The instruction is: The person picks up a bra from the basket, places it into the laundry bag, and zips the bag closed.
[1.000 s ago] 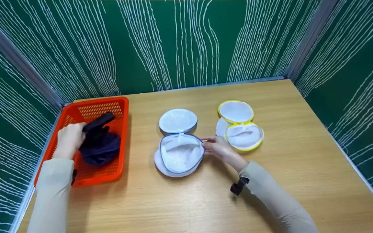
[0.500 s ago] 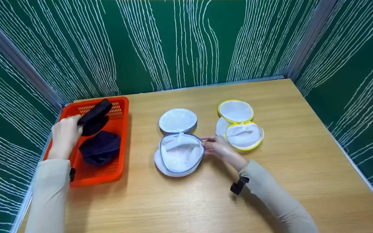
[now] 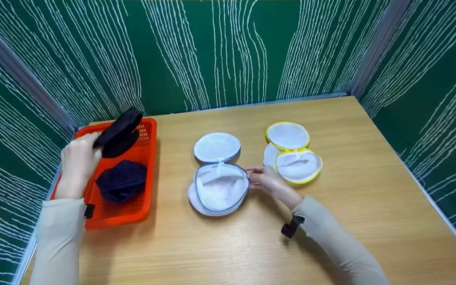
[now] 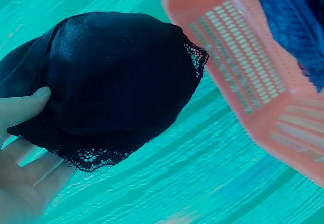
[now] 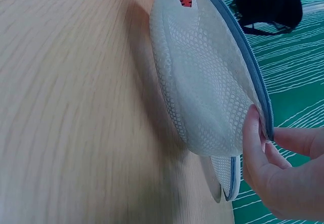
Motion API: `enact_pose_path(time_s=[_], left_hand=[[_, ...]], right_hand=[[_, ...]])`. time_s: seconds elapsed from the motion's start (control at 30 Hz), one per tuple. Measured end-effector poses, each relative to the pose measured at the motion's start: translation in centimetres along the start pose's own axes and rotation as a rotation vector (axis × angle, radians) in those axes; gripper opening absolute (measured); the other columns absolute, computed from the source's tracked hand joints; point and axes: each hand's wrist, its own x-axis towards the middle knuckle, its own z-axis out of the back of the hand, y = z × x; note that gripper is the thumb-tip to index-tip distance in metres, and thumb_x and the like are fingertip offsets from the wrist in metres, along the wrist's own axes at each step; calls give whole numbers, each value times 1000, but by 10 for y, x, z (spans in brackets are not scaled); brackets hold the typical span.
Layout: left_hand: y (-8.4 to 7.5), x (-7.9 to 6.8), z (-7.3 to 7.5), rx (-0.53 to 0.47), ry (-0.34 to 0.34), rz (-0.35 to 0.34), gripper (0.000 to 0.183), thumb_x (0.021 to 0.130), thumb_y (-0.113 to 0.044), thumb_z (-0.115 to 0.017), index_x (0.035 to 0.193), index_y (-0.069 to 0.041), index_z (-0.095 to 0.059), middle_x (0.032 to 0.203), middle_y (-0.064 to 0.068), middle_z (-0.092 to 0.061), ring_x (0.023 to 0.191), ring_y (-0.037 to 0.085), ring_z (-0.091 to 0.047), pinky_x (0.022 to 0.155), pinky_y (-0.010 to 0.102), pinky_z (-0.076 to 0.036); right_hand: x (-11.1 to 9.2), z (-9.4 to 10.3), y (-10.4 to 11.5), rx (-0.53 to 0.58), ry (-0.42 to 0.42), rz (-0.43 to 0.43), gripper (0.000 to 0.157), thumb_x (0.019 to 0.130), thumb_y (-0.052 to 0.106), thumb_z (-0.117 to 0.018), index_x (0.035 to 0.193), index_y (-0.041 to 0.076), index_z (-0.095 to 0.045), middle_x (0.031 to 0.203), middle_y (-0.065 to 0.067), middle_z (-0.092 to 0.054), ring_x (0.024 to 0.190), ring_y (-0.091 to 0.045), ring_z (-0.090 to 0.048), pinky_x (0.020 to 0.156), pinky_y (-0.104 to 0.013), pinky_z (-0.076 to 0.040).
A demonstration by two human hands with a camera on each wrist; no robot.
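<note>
My left hand (image 3: 79,164) grips a black bra (image 3: 119,132) by one end, raised above the red basket (image 3: 152,166). In the left wrist view, the thumb lies on the cup of the bra (image 4: 111,82), which has lace along its edge. A crumpled navy garment (image 3: 122,181) lies in the basket. On the table, my right hand (image 3: 270,184) pinches the rim of an unzipped white mesh laundry bag (image 3: 220,192) with a grey-blue zip. Its oval lid (image 3: 217,147) is folded back. The right wrist view shows thumb and fingers on the rim of the mesh bag (image 5: 202,77).
A second mesh laundry bag (image 3: 299,166) with yellow trim lies unzipped to the right, close behind my right hand. The wooden table (image 3: 228,253) is bordered by green panels (image 3: 204,51) with white wavy lines at the back and sides.
My left hand has lifted the black bra up out of the basket, away from the navy garment, toward the back rim. The right hand and mesh bags have stayed in place.
</note>
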Motion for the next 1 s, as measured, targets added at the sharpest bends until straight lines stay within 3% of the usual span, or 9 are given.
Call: enact_pose_path(time_s=[0.3,0.47,0.7,1.0], left_hand=[[-28,1,5,-52,-65,-72,20,78,8,-51,93,4,-63,89,21,-63,78,38,-57,67,49,-45],[-43,-2,5,-119,-93,-115,25,75,12,-51,94,3,-64,90,20,-64,79,36,-58,68,47,-46],[-63,-5,0,-193,-133,-209,31,68,16,-50,92,3,-65,87,18,-64,78,33,-60,68,44,-48],[-85,-11,-12,-356,-155,-248,36,62,21,-48,87,3,-66,82,13,-65,76,28,-62,66,41,-48]], right_hand=[[9,9,-10,-18,5,15,35,82,4,-56,115,-6,-52,83,-5,-61,74,-14,-60,71,-30,-51],[2,1,-1,-2,-12,-12,39,84,0,-52,120,-12,-45,82,-5,-60,73,-14,-59,69,-28,-51],[3,1,-2,1,-14,-13,38,83,-1,-51,120,-11,-45,80,-3,-60,72,-13,-58,69,-28,-51],[1,1,2,14,-15,-31,40,84,-2,-50,122,-12,-42,80,-4,-59,71,-13,-58,68,-27,-51]])
